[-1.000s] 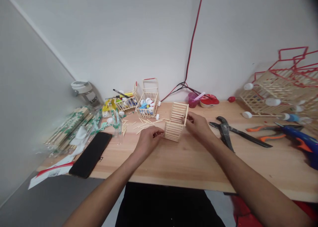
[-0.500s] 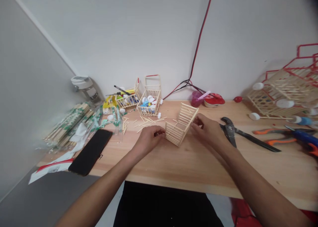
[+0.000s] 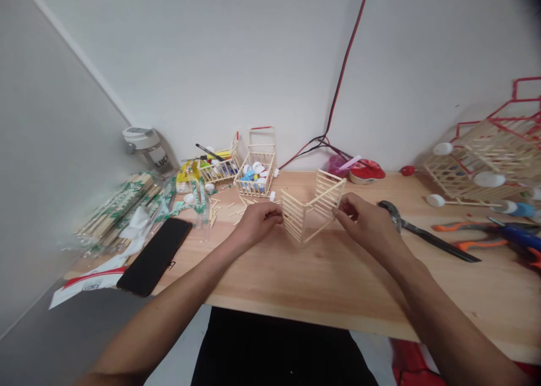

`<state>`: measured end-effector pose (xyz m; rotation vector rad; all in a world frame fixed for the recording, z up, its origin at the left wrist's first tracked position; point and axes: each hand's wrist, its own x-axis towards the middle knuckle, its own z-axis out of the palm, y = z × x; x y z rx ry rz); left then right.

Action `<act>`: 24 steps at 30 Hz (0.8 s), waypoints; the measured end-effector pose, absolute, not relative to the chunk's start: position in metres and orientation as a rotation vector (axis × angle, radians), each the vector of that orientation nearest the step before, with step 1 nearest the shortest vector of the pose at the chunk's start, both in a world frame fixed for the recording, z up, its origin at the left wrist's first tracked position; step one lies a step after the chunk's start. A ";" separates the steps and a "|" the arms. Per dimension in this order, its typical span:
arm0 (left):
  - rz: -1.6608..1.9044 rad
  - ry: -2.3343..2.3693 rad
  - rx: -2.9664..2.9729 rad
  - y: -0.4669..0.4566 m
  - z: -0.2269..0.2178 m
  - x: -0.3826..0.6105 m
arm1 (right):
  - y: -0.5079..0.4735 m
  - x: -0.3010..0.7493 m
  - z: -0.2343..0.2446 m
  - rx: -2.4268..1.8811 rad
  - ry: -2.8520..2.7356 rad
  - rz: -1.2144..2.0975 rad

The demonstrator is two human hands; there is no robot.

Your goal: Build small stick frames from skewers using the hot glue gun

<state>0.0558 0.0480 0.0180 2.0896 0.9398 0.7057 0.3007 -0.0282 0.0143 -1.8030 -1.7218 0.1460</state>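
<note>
- Head view: the biggest thing here is the wooden surface (image 3: 329,284), with twelve o'clock being straight away from the person.
- Next down, a pile of red-trimmed stick carts (image 3: 477,149) with white wheels, at about two o'clock, no writing I can spot.
- Bagged wooden sticks (image 3: 118,208) over at ten o'clock. Green printing all over the plastic, but I can't make out a word.
- Then the stick frame (image 3: 293,217), smack between both hands near the middle. Two slatted panels joined by rails, and the long top rail runs roughly eight to two o'clock. Can't tell if its low corner actually touches down.
- Right hand (image 3: 367,220): thumb and fingers closed on the far panel's edge, so the frame sits at nine o'clock from it.
- Left hand (image 3: 260,225): narrow pinch at the near panel's outer edge, frame at three o'clock. Honestly neither hand is nearer, each has its own end.
- Lidded jar (image 3: 147,152), eleven o'clock, reads "LUCK", maybe more round the curve.
- Red-and-white paper (image 3: 91,284) at nine o'clock: dark lettering, too blurry.
- Tiniest: a black scribble (image 3: 171,265) beside the phone (image 3: 154,256), not legible to me.
</note>
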 end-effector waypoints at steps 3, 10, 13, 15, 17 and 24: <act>0.719 0.888 2.079 0.056 0.021 0.060 | -0.033 0.301 0.011 -1.829 -1.676 0.123; 0.698 0.842 2.068 0.068 0.021 0.071 | -0.054 0.297 0.008 -1.909 -1.567 0.179; 0.693 0.850 2.077 0.070 0.017 0.074 | -0.063 0.292 0.006 -1.912 -1.528 0.200; 0.695 0.856 2.084 0.071 0.015 0.074 | -0.066 0.288 0.004 -1.920 -1.498 0.219; 0.702 0.863 2.089 0.072 0.013 0.074 | -0.068 0.285 0.003 -1.935 -1.469 0.249; 0.739 0.907 2.107 0.074 0.006 0.070 | -0.071 0.275 0.003 -1.986 -1.436 0.336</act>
